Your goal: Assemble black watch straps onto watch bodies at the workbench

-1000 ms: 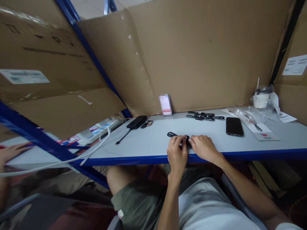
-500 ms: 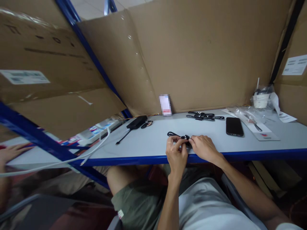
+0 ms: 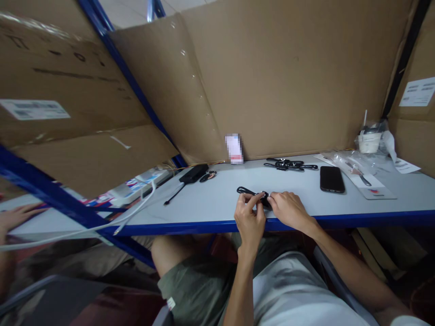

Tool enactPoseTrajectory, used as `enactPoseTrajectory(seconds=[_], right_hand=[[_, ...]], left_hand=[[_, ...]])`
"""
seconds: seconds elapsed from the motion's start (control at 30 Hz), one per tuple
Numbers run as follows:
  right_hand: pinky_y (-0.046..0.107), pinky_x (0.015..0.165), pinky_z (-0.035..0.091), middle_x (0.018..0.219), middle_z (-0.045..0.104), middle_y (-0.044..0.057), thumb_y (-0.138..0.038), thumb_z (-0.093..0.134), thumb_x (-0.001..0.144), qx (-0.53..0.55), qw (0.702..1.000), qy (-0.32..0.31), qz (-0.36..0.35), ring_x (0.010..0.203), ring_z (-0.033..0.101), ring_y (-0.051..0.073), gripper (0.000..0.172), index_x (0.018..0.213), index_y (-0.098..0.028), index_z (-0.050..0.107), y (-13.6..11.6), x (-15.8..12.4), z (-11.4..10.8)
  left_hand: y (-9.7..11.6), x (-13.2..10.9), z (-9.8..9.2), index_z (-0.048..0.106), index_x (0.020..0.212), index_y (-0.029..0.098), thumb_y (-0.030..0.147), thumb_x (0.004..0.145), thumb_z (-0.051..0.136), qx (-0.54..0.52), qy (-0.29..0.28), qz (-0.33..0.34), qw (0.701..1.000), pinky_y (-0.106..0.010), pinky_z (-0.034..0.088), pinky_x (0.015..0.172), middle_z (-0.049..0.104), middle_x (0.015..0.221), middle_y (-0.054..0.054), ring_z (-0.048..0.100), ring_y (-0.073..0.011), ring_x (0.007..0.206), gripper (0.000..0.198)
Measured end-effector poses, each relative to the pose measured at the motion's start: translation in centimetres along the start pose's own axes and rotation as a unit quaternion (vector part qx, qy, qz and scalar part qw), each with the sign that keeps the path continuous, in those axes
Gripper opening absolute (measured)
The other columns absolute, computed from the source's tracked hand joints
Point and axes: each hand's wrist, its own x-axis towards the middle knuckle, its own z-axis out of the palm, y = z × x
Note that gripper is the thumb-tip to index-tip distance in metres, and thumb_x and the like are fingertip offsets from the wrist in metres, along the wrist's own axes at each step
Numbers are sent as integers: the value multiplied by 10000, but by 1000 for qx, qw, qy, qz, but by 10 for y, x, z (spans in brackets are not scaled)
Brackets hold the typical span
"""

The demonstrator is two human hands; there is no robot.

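A small black coiled cable (image 3: pixel 247 191) lies near the front edge of the pale table (image 3: pixel 217 201). My left hand (image 3: pixel 250 218) pinches it from the left with fingers curled. My right hand (image 3: pixel 288 209) grips its other end from the right, fingers closed over it. The two hands meet at the middle of the cable, and the part between them is mostly hidden by fingers. A loop of the cable sticks out to the left of my left hand.
Several black cables (image 3: pixel 288 165) lie further back, with a black phone (image 3: pixel 331 179) to their right. A black adapter (image 3: pixel 193 173), a power strip (image 3: pixel 142 182) and a white cord (image 3: pixel 102 224) sit left. Cardboard walls (image 3: pixel 272 77) enclose the table. Another person's hand (image 3: pixel 15 215) rests far left.
My left hand has shifted slightly left and down, its fingers working along the cable. My right hand has stayed in place.
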Motion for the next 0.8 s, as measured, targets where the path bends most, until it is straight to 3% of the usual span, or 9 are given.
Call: enactPoseTrajectory(seconds=[0.17,0.33,0.47,0.6,0.8], right_hand=[[299,735,438,970,760,113,-318,335,1036,-1,1000,3,1,894,716,248,380,1036,-194,694,0,0,0],[298,721,436,955,763,108,-314,330,1035,2,1000,6,3,883,718,248,387,1025,-201,701,0,0,1],[304,711,437,934,763,108,-316,340,1030,2,1000,13,1,872,720,254,383,1017,-197,704,1,0,2],[308,721,440,947,762,110,-313,333,1033,1,1000,11,-2,877,719,254,387,1029,-192,700,1,0,2],[307,756,441,993,758,114,-313,322,1041,6,1000,-2,3,911,714,246,386,1056,-195,689,0,-1,-1]], left_hand=[[2,-1,-1,780,878,207,65,848,527,-7,-17,20,1000,-263,422,676,551,786,-23,551,-145,730,291],[2,0,-1,764,806,190,62,822,528,16,2,-21,1000,-257,391,623,539,750,-11,509,-124,633,270],[1,1,0,771,912,180,84,836,516,26,4,-52,998,-262,390,617,557,766,-12,497,-117,602,283],[2,1,0,773,1014,199,111,861,515,15,-30,-22,999,-264,409,649,572,774,-22,539,-139,674,313],[4,-1,-4,782,885,211,88,858,500,5,-45,-1,999,-246,390,619,535,703,-2,499,-118,611,309]])
